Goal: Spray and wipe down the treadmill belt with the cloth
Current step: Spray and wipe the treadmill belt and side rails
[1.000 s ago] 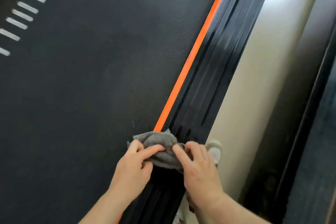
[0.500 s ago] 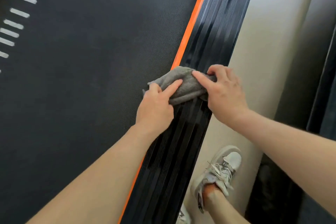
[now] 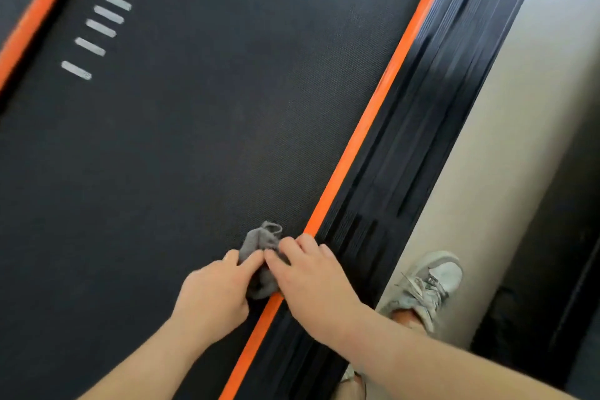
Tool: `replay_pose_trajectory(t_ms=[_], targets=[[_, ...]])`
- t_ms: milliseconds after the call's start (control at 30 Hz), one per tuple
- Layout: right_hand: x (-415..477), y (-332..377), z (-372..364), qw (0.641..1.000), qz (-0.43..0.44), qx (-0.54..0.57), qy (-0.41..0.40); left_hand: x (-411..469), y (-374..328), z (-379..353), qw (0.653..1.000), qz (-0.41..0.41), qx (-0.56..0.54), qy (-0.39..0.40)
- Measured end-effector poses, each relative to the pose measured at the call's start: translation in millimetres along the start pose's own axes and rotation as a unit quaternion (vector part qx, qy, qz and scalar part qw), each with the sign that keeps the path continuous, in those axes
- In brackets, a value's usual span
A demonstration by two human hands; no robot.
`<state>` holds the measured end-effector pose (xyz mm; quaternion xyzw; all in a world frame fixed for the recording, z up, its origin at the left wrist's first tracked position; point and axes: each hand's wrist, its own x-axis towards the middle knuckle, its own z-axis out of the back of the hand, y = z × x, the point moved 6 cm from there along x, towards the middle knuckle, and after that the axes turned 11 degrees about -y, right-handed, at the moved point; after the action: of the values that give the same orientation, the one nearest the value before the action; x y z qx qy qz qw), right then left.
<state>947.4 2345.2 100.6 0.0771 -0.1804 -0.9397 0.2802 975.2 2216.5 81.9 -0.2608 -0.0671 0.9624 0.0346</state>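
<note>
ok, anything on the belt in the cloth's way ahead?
Nothing visible. Left hand and right hand are on the cloth beside the orange strip; ahead the belt shows only white dashes, far left.
</note>
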Motion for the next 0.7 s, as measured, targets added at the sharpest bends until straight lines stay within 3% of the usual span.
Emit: replay_pose_trajectory(t_ms=[67, 133, 200, 300, 434, 501, 634, 701], targets=[[-6, 7, -3, 0.998, 0.042, 0.024, 0.03, -13, 9, 2, 0.999, 0.031, 0.016, 0.019], [2, -15, 8, 0.999, 0.04, 0.015, -0.003, -1, 8, 19, 0.998, 0.057, 0.003, -0.022], [15, -50, 24, 0.999, -0.003, 0.005, -0.045, 24, -4, 36, 0.996, 0.048, -0.043, -0.059], [37, -110, 53, 0.994, -0.057, -0.028, -0.085, 74, -37, 51, 0.992, -0.036, -0.105, -0.052], [47, -199, 99, 0.963, -0.22, -0.068, -0.139, 131, -96, 82, 0.984, -0.09, -0.127, -0.086], [32, -221, 106, 0.949, -0.271, -0.073, -0.145, 139, -123, 86, 0.982, -0.086, -0.153, -0.063], [-17, -185, 83, 0.963, -0.245, -0.03, -0.107, 124, -126, 82, 0.988, -0.036, -0.139, -0.055], [-36, -178, 80, 0.954, -0.283, 0.011, -0.093, 114, -123, 77, 0.997, -0.022, -0.076, -0.012]])
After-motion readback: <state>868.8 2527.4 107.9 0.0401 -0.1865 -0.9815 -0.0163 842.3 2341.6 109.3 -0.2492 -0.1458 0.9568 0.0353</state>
